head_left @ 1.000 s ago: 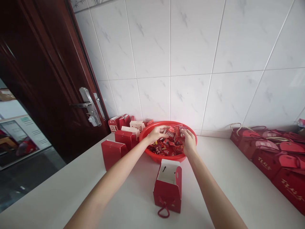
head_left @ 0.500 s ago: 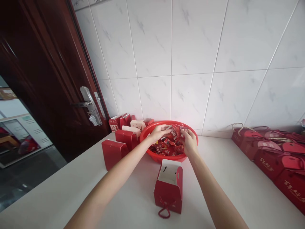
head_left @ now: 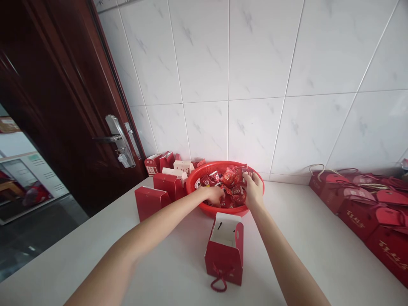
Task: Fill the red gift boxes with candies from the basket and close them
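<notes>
A red plastic basket against the wall holds many wrapped red candies. My left hand reaches down into the candies at the near left, its fingertips hidden among them. At the basket's right side, my right hand has its fingers closed on a red wrapped candy. In front of the basket stands an open red box with a white inside and a red cord loop at its near side.
Red and white boxes stand left of the basket. Several red gift boxes with cords line the right side of the white table. A dark red door with a metal handle is at the left.
My left hand has moved down and lower into the basket, off the candies it was at near the middle. My right hand has barely moved.
</notes>
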The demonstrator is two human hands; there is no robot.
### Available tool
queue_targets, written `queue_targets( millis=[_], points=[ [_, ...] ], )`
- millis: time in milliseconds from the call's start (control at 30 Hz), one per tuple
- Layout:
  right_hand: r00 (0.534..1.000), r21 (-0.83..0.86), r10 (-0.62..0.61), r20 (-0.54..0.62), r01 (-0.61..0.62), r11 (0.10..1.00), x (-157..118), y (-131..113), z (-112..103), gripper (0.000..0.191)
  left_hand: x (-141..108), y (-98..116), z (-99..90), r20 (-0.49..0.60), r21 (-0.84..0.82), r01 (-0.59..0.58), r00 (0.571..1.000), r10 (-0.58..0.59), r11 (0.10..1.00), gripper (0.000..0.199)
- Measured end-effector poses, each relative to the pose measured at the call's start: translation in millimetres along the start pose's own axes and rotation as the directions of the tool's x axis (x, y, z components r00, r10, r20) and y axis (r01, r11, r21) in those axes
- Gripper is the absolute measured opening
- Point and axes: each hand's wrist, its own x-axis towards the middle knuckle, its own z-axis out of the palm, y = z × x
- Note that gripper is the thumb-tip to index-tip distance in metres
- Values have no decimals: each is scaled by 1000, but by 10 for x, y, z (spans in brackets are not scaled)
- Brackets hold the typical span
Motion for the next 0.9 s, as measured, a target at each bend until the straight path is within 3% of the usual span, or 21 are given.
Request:
queue_targets(
  millis=[100,300,500,633,767,900],
  points=[
    [1000,19,19,-2,-19,1000,-5,-15,9,27,-95,100,-36,140,169,57,987,-82,984,14],
    [1000,28,26,-6,-26,999,-11,-27,13,25,-198,226,-96,246,213,-11,968,-42,977,47],
    [999,44,33,-6,-32,999,-26,-40,23,26,-97,173,-53,200,243,-6,979,-45,970,47],
    [999,33,44,12,-44,998,-27,-45,17,25,-84,173,-35,228,250,0,972,-59,968,44],
    [999,17,37,1,-37,999,-19,-39,17,25,-120,193,-52,206,149,21,977,-52,989,32],
    [1000,28,25,-1,-25,999,-22,-45,21,23,-163,223,-79,274,38,28,961,-38,999,30]
  ],
)
